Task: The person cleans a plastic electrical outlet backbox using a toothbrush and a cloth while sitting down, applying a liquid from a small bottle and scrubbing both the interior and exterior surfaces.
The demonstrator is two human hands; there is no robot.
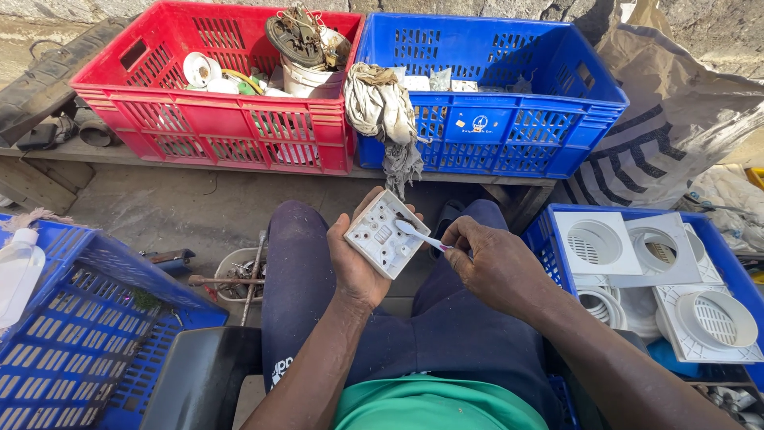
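Note:
My left hand (356, 267) holds a white square wall socket plate (385, 233) tilted in front of my lap, thumb on its lower left edge. My right hand (495, 264) grips a small toothbrush (419, 234) by its handle; the white brush head rests on the face of the socket plate. Both hands are above my dark blue trousers.
A red crate (223, 127) with assorted parts and a blue crate (509, 131) stand on a wooden bench ahead, a dirty rag (383, 107) draped between them. A blue crate at right (549, 255) holds white square drain covers (593, 243). Another blue crate (79, 334) and a white bottle (17, 271) sit at left.

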